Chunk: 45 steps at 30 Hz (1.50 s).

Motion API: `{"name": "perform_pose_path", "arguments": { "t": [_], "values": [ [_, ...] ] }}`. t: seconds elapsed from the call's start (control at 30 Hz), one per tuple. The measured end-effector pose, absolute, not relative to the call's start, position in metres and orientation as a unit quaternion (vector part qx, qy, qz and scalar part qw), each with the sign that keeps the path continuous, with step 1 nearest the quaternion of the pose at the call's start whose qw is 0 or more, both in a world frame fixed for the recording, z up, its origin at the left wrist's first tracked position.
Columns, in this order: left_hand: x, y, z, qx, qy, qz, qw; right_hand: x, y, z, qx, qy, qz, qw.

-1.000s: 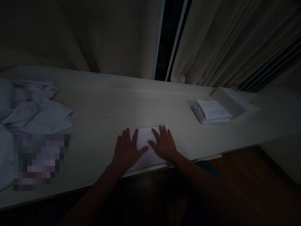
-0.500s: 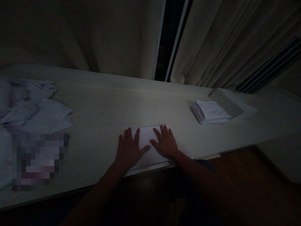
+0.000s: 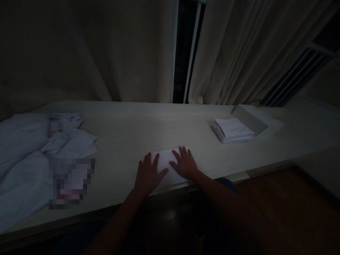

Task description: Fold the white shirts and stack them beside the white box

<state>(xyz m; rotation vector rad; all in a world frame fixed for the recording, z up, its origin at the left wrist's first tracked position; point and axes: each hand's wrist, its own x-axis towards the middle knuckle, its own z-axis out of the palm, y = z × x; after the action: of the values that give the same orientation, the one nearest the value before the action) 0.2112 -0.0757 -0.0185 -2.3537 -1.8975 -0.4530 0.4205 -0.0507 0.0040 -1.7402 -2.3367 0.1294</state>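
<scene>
A folded white cloth (image 3: 168, 171) lies flat at the front edge of the pale countertop (image 3: 127, 131). Across its left side rests my left hand (image 3: 150, 173), palm down with the fingers spread. On the right part of the cloth my right hand (image 3: 185, 163) is also laid flat, fingers apart. The thumbs point toward each other, with bare cloth showing between them. Neither hand grips anything. The dim light hides the finer details of the cloth.
A rumpled heap of white cloth (image 3: 23, 166) covers the left end, beside a blurred-out patch (image 3: 71, 182). Toward the right sits a stack of folded white cloths (image 3: 232, 130), against a grey-white box or board (image 3: 249, 118). Curtains (image 3: 217, 53) hang behind.
The view has tilted up and shifted left, showing more of the heap. Both hands stay flat on the folded cloth in nearly the same pose.
</scene>
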Motion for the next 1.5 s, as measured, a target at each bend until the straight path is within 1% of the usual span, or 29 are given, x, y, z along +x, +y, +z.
{"name": "perform_pose_path", "arguments": {
  "t": [0.13, 0.3, 0.43, 0.57, 0.7, 0.83, 1.03, 1.27, 1.33, 1.37, 1.5],
  "values": [
    [0.207, -0.083, -0.022, -0.776, -0.614, -0.135, 0.047, 0.424, -0.064, 0.004, -0.59, -0.796, 0.058, 0.124],
    [0.203, -0.095, -0.024, -0.781, -0.601, -0.151, 0.071, 0.427, -0.069, 0.009, -0.577, -0.8, 0.082, 0.139],
    [0.185, -0.121, -0.033, -0.824, -0.54, -0.154, 0.078, 0.436, -0.074, 0.021, -0.568, -0.801, 0.117, 0.151],
    [0.162, -0.149, -0.039, -0.867, -0.47, -0.138, 0.093, 0.466, -0.111, 0.021, -0.554, -0.797, 0.127, 0.203],
    [0.157, -0.163, -0.033, -0.879, -0.454, -0.114, 0.086, 0.499, -0.16, 0.001, -0.512, -0.823, 0.141, 0.2],
    [0.158, -0.167, -0.031, -0.875, -0.463, -0.113, 0.087, 0.507, -0.178, -0.013, -0.486, -0.846, 0.12, 0.185],
    [0.155, -0.172, -0.031, -0.868, -0.474, -0.123, 0.077, 0.509, -0.179, -0.015, -0.518, -0.823, 0.098, 0.211],
    [0.144, -0.167, -0.038, -0.874, -0.438, -0.204, 0.049, 0.509, -0.182, -0.028, -0.502, -0.835, 0.048, 0.221],
    [0.14, -0.163, -0.045, -0.869, -0.432, -0.24, 0.026, 0.508, -0.181, -0.029, -0.496, -0.831, 0.049, 0.248],
    [0.138, -0.162, -0.047, -0.863, -0.432, -0.261, 0.014, 0.509, -0.181, -0.029, -0.49, -0.826, 0.054, 0.275],
    [0.136, -0.162, -0.039, -0.802, -0.499, -0.325, -0.051, 0.513, -0.178, -0.008, -0.485, -0.741, 0.121, 0.448]
  ]
}}
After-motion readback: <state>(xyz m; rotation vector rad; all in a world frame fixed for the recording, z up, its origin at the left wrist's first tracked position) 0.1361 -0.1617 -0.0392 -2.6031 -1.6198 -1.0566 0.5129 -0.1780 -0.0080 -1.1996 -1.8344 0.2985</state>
